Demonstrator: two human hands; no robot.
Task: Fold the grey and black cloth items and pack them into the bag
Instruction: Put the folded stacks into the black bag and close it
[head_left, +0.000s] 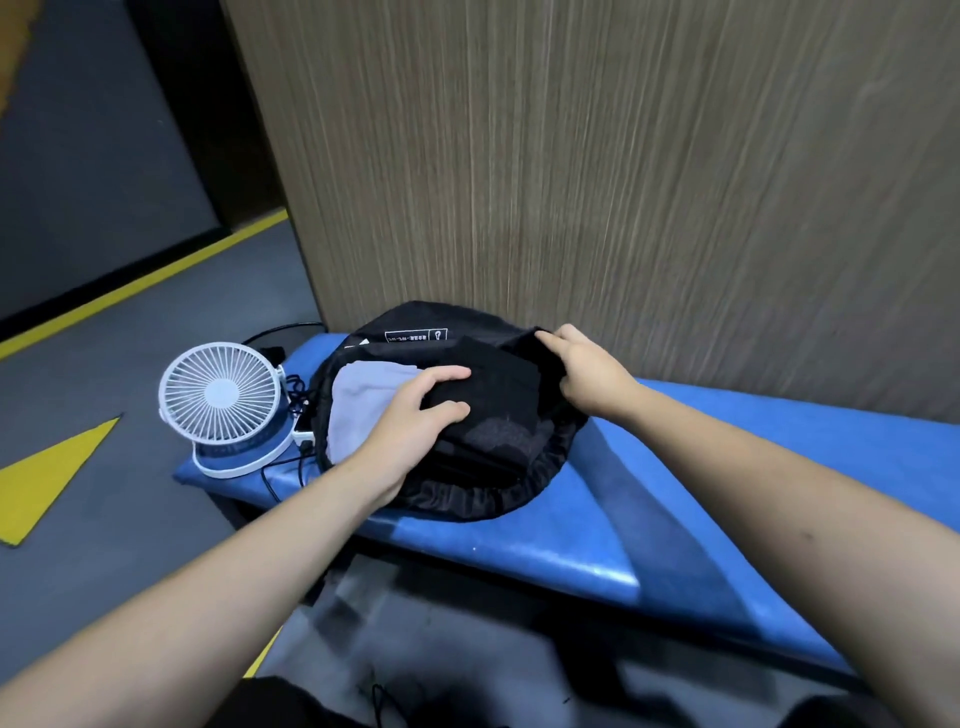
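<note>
A black drawstring bag lies on its side near the left end of the blue padded bench, its mouth gaping toward the person and its far side almost against the wood-grain wall behind the bench. The person's left hand is curled around a folded black cloth, thumb on the near side and fingers over the top, pushing it into the opening; it looks about halfway in. Their right hand pinches the bag's upper rim and lifts it so the mouth stays wide. A folded grey cloth already sits inside, against the left wall of the bag, just beside the black bundle and partly under the left hand. From where I stand, both cloths look soft, light and limp, so a fold would slump open if held by one corner; gripping across the whole thickness of the bundle, as the left hand does, seems the sound way to keep it together. The bag fabric looks thin and slick, with a gathered hem that would collapse shut without the right hand holding it up. At the bench's left end, close to the bag, stands a small white desk fan with dark cables trailing beside it, near enough that the bag might snag them if shifted.
</note>
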